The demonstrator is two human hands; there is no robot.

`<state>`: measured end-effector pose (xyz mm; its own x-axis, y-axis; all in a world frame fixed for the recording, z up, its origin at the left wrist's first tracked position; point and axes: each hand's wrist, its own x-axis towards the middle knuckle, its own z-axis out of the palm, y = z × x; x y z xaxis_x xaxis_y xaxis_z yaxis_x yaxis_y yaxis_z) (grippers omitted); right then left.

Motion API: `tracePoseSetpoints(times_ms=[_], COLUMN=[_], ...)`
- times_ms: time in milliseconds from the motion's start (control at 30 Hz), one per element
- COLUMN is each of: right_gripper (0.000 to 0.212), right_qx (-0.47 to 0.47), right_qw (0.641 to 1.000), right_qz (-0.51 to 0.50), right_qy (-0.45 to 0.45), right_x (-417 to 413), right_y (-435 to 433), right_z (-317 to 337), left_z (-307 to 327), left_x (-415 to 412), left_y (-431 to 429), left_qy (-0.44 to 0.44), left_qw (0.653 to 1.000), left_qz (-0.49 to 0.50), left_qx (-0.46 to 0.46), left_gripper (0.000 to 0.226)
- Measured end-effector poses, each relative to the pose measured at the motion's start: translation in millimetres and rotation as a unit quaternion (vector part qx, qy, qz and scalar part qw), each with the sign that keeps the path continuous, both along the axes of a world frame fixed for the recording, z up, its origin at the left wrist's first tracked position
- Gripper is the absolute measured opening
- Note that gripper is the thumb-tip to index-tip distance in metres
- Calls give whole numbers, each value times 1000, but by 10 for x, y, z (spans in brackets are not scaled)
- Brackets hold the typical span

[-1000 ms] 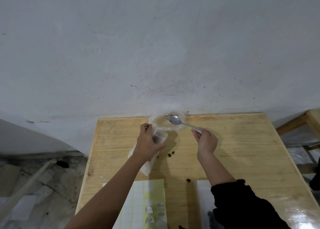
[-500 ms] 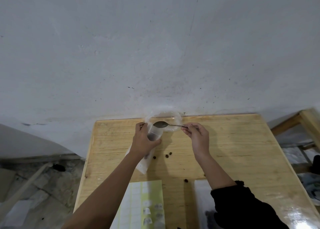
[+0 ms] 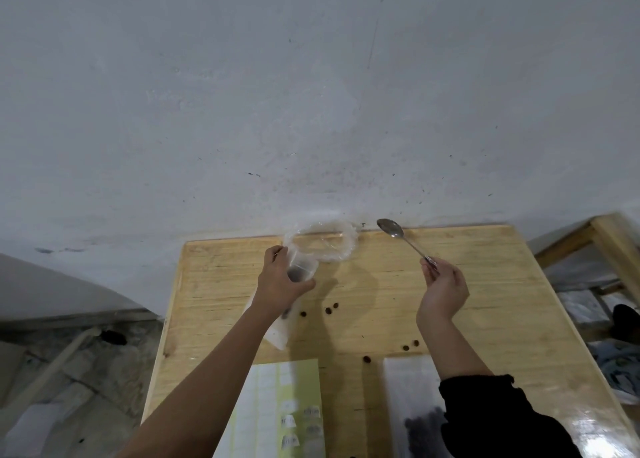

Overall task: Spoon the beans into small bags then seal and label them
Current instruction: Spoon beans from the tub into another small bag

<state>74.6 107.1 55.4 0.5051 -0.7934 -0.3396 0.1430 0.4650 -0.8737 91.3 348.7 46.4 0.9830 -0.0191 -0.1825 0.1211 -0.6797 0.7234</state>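
Covering half the small bag [image 3: 305, 266], left hand [image 3: 280, 286]; spoon [image 3: 404, 242] end in right hand [image 3: 445, 291].

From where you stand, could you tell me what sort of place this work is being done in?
Probably a plain workroom or storeroom: a bare grey plastered wall rises behind a wooden table, and the floor at the left is rough, broken stone.
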Motion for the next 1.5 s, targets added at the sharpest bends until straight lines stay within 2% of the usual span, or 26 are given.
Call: tracePoseSetpoints(times_ms=[300, 433, 567, 800, 1200, 1500], right_gripper=[14, 10, 15, 19, 29, 25], right_qx=[-104, -183, -254, -284, -297, -347], right_qw=[985, 950, 902, 868, 845, 810], right_qz=[91, 169, 227, 284, 308, 323], right_qy=[108, 186, 266, 292, 319, 346], right_x=[-40, -66, -70, -32, 27, 32], right_y=[6, 18, 40, 53, 37, 68], right_z=[-313, -401, -493, -574, -565, -448], left_z=[-1, -21, -43, -48, -25, 49], left_x=[-11, -23, -41, -46, -34, -32], left_y=[26, 56, 104, 162, 195, 229], left_qy=[-2, -3, 2, 13, 33, 31], left_qw=[1000, 1000, 1000, 1000, 999, 999], left_qz=[-4, -10, -11, -16, -20, -9], left_qx=[11, 18, 25, 19, 5, -3], left_gripper=[79, 86, 90, 91, 89, 88])
